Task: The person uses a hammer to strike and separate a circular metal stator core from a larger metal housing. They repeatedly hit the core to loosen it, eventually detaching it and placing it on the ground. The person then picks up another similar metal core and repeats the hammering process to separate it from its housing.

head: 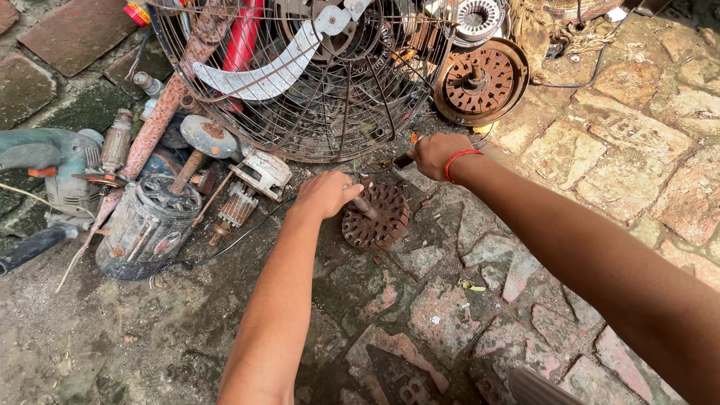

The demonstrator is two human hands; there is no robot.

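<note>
Clearly heavy and stiff, the rusty rotor (pixel 377 218) (centre frame): my left hand (pixel 325 194) gripped its shaft, my right hand (pixel 433 155) clenched a screwdriver (pixel 390 163).

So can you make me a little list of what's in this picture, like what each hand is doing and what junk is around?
place: brick and stone ground outdoors, with scrap metal parts lying about
left hand: closed grip on the shaft of a rusty round motor core, which lies on the ground
right hand: closed grip on a thin tool, probably a screwdriver, its tip hard to see
right wrist: red band
behind the hands: wire fan cage with a curved blade
left side: grey motor housing, power tool
far right: rusty round disc
</note>
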